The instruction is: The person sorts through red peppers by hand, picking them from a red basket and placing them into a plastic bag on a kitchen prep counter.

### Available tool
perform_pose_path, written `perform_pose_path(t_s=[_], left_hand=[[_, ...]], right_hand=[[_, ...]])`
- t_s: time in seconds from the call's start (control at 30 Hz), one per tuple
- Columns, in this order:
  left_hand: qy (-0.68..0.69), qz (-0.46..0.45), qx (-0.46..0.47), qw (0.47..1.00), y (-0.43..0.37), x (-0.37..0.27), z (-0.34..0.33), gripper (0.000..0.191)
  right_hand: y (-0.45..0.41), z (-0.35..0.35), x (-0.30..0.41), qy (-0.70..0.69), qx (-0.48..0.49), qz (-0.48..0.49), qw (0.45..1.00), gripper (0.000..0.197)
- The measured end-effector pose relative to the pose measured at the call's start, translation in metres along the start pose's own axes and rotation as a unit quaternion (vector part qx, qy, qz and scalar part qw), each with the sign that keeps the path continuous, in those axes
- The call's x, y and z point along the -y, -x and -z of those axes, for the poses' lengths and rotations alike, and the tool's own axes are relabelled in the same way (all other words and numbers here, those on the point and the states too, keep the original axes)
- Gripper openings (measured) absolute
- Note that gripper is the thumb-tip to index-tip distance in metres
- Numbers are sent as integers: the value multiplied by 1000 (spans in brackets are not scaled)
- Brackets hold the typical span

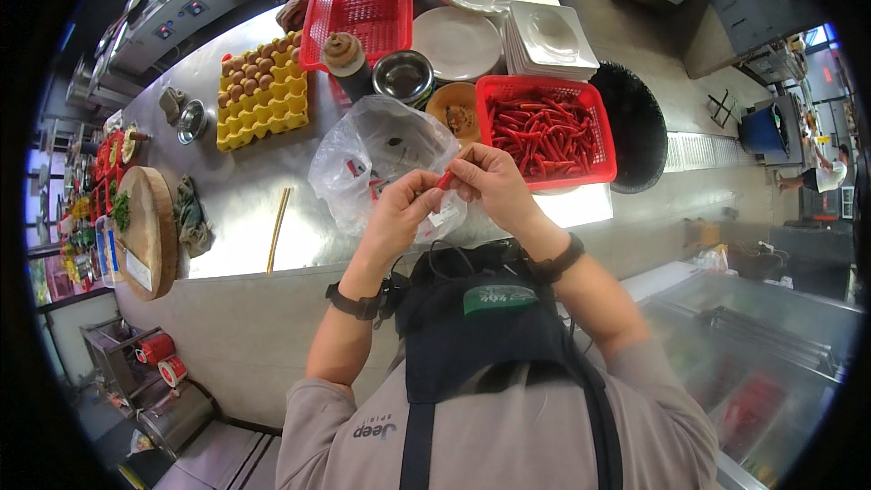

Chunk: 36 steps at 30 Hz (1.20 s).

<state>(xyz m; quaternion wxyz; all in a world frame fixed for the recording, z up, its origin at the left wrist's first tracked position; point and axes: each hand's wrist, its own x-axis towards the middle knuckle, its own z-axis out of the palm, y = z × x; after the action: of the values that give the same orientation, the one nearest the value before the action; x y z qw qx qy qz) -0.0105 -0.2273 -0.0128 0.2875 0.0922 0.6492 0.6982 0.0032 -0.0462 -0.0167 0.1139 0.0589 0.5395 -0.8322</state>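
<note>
Between the fingertips of both hands is a short piece of red chili pepper (446, 180). My left hand (407, 207) pinches its left end, and my right hand (491, 180) grips it from the other side, covering much of it. Just beneath and beyond the hands sits an open clear plastic bag (350, 139) with a few dark and red bits inside. A red plastic basket (605, 143) heaped with red chili peppers (541, 133) stands right beyond my right hand. Next to the basket is an orange-yellow bowl (442, 95) with small bits in it.
On the steel table (235, 197) are a yellow egg tray (262, 119) holding eggs, a pair of chopsticks (278, 231), steel bowls (402, 76), stacked square plates (551, 34) and another red basket (357, 7). A round wooden chopping board (146, 218) carries a cleaver (136, 269). Another person's hand (294, 11) rests at the far edge.
</note>
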Motion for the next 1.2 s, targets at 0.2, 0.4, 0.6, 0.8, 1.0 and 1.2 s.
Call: perform_pose_path(t_s=[0.2, 0.4, 0.6, 0.8, 1.0, 1.2], left_hand=[[66, -21, 41, 997, 4, -2, 4, 17], [48, 5, 50, 998, -9, 0, -4, 15], [-30, 24, 77, 996, -25, 7, -44, 11], [79, 117, 65, 988, -37, 13, -70, 22], [388, 81, 88, 914, -58, 2, -97, 69], [387, 80, 31, 918, -77, 5, -121, 71]], right_hand=[[4, 9, -2, -291, 87, -60, 951, 11], [20, 40, 16, -209, 49, -35, 976, 8], [38, 49, 19, 55, 31, -40, 997, 10], [36, 113, 34, 104, -107, -9, 989, 8], [20, 189, 15, 325, -228, 45, 917, 26], [50, 123, 58, 280, -88, 99, 951, 14]])
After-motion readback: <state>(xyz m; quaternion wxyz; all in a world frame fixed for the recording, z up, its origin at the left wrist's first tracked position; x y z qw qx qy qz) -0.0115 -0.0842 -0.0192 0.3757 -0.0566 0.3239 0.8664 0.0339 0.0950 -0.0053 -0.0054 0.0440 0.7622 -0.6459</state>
